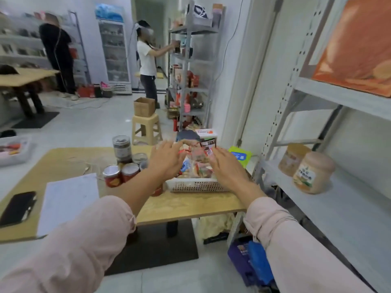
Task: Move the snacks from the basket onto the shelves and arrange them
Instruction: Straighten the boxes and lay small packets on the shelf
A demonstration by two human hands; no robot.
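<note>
Pale-tiled stockroom floor is carrying a wooden table (190, 208) at centre. White mesh basket (196, 185) is sitting at the table's right end, near the grey metal shelves (338, 96). Snacks (198, 163), mixed packets, are piling up inside the basket, above its rim. Left hand (167, 159) is hovering over the basket's left side, fingers straight and spread, holding nothing. Right hand (227, 168) is hovering over the basket's right side, fingers likewise spread, holding nothing. Whether any fingertip is touching the packets cannot be told. Both forearms are showing pink sleeves. Two red cans (112, 176) are standing left of the basket, with a tall dark jar (122, 149) behind them. Paper sheet (69, 204) and black phone (18, 208) are lying at the table's left end. Two tan jars (313, 172) are standing on the lower shelf, and an orange package (357, 45) is leaning on the upper one. Beyond the table, a plastic stool (147, 129) is bearing a cardboard box (144, 106). Two people are standing at racks in the background.
</note>
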